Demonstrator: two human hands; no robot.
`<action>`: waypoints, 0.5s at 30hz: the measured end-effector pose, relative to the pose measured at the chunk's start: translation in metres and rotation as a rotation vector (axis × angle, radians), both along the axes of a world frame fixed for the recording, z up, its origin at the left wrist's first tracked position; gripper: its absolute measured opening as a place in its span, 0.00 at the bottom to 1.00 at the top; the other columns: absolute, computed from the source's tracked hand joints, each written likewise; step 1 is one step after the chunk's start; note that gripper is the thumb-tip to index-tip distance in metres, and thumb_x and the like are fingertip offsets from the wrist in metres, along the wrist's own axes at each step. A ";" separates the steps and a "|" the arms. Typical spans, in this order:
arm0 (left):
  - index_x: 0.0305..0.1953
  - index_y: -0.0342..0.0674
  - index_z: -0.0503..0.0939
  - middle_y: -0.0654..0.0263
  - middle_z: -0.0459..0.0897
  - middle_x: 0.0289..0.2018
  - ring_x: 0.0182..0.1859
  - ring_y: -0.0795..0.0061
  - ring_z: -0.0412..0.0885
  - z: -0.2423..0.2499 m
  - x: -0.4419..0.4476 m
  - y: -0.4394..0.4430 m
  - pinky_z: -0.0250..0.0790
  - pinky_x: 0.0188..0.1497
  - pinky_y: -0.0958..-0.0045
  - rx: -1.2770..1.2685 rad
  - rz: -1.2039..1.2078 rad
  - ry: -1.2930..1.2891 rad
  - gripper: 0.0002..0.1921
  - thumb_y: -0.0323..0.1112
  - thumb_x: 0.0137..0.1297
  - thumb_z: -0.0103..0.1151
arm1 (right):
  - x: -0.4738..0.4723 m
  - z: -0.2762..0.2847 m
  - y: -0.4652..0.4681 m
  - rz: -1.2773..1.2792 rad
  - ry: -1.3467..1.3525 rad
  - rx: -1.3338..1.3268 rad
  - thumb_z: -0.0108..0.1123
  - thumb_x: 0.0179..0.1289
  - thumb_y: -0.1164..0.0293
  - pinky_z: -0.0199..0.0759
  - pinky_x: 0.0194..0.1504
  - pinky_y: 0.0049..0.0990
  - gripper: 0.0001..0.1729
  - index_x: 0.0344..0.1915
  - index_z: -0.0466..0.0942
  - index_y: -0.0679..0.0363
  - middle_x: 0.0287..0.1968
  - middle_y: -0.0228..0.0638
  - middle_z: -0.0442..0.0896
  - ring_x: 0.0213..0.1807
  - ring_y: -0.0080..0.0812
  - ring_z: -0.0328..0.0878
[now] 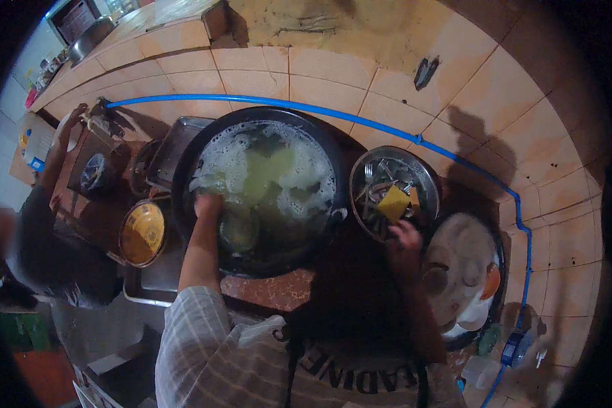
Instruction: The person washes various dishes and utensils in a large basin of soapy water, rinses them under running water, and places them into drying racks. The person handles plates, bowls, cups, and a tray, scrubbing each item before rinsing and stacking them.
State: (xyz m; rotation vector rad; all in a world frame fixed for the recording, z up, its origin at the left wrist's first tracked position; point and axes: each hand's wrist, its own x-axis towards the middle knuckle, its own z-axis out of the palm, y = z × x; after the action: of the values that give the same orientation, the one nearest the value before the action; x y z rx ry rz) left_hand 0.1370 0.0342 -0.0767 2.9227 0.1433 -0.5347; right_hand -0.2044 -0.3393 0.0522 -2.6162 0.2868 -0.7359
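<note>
A large round black basin (257, 268) of cloudy, foamy water (270, 173) stands before me. My left hand (207, 205) dips into the water at the basin's left side, its fingers partly hidden by foam. Whether it grips anything under there I cannot tell. A round dish (239, 232) shows dimly below the surface. To the right, my right hand (407, 237) hovers at the near rim of a metal bowl (428, 178), blurred, with its fingers apart and nothing visible in them. Inside that bowl lie a yellow sponge (393, 204) and several forks (368, 170) and other utensils.
A second black tub (501, 250) holds dishes in whitish water at the right. Left of the basin are a yellow bowl (143, 232) and metal trays (183, 137). A blue pipe (306, 107) runs along the tiled wall. Another person's arm (56, 158) reaches in at far left.
</note>
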 end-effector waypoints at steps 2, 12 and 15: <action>0.54 0.39 0.65 0.53 0.68 0.52 0.54 0.56 0.67 0.008 0.020 -0.021 0.59 0.56 0.64 0.026 -0.092 0.052 0.29 0.50 0.53 0.48 | 0.033 -0.006 0.037 0.137 0.084 0.027 0.54 0.42 0.76 0.59 0.50 0.39 0.18 0.39 0.72 0.57 0.46 0.44 0.70 0.50 0.45 0.65; 0.46 0.34 0.69 0.52 0.70 0.49 0.53 0.57 0.66 0.028 0.002 -0.068 0.55 0.56 0.63 -0.154 -0.120 -0.393 0.30 0.54 0.49 0.53 | 0.142 -0.055 0.108 0.387 0.182 0.159 0.52 0.44 0.73 0.65 0.42 0.38 0.12 0.33 0.72 0.59 0.36 0.43 0.73 0.41 0.45 0.69; 0.44 0.33 0.69 0.51 0.74 0.43 0.45 0.58 0.73 0.016 -0.001 -0.073 0.65 0.45 0.61 -0.964 0.222 -0.137 0.24 0.49 0.54 0.51 | 0.147 -0.062 0.101 0.359 0.338 0.147 0.52 0.45 0.69 0.67 0.39 0.38 0.11 0.32 0.72 0.58 0.33 0.44 0.73 0.38 0.45 0.70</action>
State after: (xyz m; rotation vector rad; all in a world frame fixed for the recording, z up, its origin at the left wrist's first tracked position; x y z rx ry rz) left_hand 0.1359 -0.0392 -0.0603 1.9607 0.1376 -0.2515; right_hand -0.0575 -0.2380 -0.0098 -2.5405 -0.0373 -0.1464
